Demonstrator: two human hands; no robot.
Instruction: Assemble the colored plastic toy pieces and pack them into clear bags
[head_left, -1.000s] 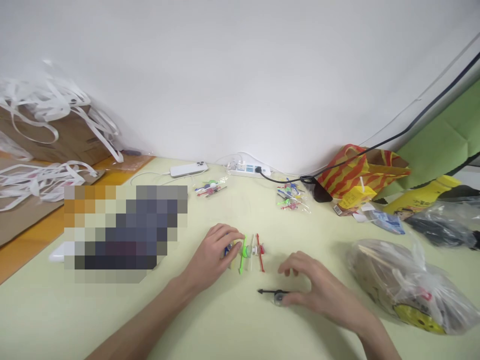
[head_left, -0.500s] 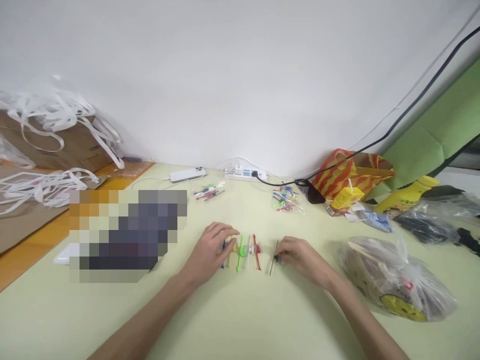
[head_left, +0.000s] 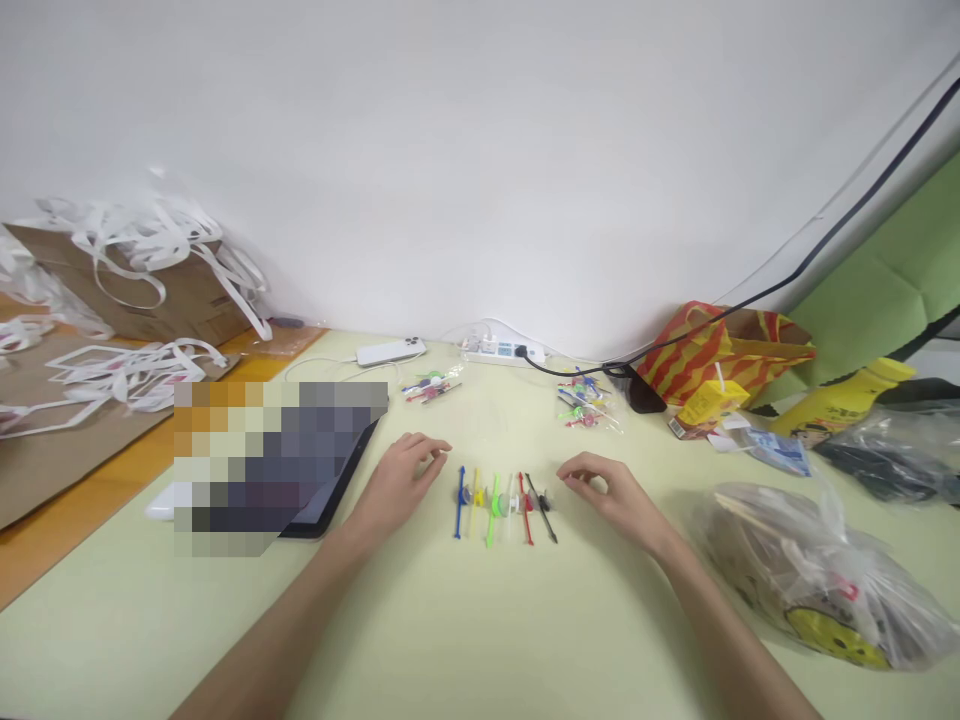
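A row of small plastic stick toys (head_left: 501, 497) lies on the pale green table (head_left: 465, 640), midway between the person's two hands. Six sticks can be made out side by side: blue (head_left: 460, 500), yellow (head_left: 475, 498), bright green (head_left: 492, 502), white or clear, red (head_left: 525, 503) and black (head_left: 541, 494), each with a small round piece near its middle. They are too small to show any writing.

The left hand (head_left: 401, 477) rests palm down just left of the blue stick, fingers loosely curled and holding nothing. The right hand (head_left: 611, 490) rests just right of the black stick, fingers bent, relaxed and empty.

Farther back are two clear packets of the same coloured toys, one toward the left (head_left: 429, 383) and one toward the right (head_left: 583, 406). Near the wall lie one white phone (head_left: 390, 351) and one white power strip (head_left: 504, 351) with a black cable plugged in. A dark tablet (head_left: 330, 490) sits at left, partly hidden by a pixelated patch. At right are a red-and-yellow striped bag (head_left: 720, 345), a small yellow carton (head_left: 706, 404) whose label is unreadable, and a clear plastic bag (head_left: 810, 575) with a yellow print. White paper strips (head_left: 135, 260) cover cardboard at far left.
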